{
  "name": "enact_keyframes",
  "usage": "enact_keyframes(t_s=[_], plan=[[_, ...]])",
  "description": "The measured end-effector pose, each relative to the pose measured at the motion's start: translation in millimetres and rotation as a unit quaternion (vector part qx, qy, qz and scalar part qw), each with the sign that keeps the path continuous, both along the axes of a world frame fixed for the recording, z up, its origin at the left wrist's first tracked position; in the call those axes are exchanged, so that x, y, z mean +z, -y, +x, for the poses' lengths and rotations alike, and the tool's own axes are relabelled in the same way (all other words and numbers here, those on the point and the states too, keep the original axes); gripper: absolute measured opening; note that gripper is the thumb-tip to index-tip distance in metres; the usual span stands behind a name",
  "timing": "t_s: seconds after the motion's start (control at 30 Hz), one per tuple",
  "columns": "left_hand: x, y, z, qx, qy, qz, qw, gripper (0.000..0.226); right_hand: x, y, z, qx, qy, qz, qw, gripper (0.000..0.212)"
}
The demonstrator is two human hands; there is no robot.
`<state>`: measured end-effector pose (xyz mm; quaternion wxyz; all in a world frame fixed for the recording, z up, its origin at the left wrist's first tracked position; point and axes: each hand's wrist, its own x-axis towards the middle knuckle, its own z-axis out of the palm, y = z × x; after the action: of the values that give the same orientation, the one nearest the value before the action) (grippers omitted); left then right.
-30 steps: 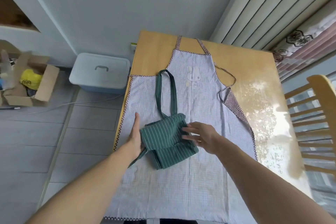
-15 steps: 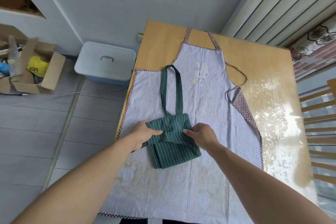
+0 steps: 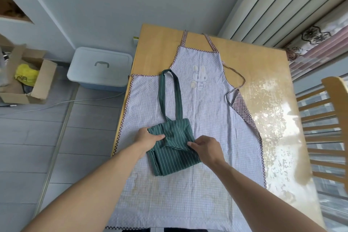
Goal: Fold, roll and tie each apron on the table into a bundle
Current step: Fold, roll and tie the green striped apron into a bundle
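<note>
The green striped apron lies folded into a thick pad near the middle of the table, on top of the pale checked apron that is spread flat under it. Its neck loop stretches away from you across the checked cloth, toward the rabbit print.

Your left hand clamps the pad's left edge, thumb lying over the top layer and fingers tucked beneath the fold. Your right hand pinches the flap at the pad's right side, fingertips curled onto the cloth, knuckles raised. The two hands are near each other, with a bunched ridge of striped fabric between them. Both forearms reach in from the near edge, bare, converging on the pad.

The checked apron's tie loops onto the bare wood on the right. A wooden chair stands right of the table. On the floor to the left sit a lidded plastic bin and an open cardboard box.
</note>
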<state>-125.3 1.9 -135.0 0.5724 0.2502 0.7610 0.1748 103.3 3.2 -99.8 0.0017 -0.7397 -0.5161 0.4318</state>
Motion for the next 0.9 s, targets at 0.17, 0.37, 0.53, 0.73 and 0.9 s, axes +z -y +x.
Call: enact_keyframes(t_s=[0.17, 0.37, 0.53, 0.73, 0.9], plan=[[8.0, -4.0, 6.4, 0.012, -0.001, -0.005, 1.0, 0.083, 6.3, 9.3, 8.1, -0.13, -0.051, -0.017, 0.99, 0.035], [12.1, -1.2, 13.1, -0.002, -0.03, 0.016, 0.999, 0.08, 13.4, 9.9, 11.0, -0.083, -0.054, -0.042, 0.994, 0.032], [15.7, -3.1, 1.3, -0.035, 0.077, -0.008, 0.996, 0.07, -3.8, 7.3, 5.5, -0.02, -0.04, -0.071, 0.996, 0.031], [4.1, 13.3, -31.4, -0.055, 0.001, 0.016, 0.998, 0.04, -9.6, 8.6, 0.1, 0.031, 0.037, -0.082, 0.995, 0.037], [15.2, 28.9, -27.5, -0.086, -0.287, 0.27, 0.915, 0.018, -23.2, 38.5, -6.4, 0.204, 0.151, 0.251, 0.934, 0.044]])
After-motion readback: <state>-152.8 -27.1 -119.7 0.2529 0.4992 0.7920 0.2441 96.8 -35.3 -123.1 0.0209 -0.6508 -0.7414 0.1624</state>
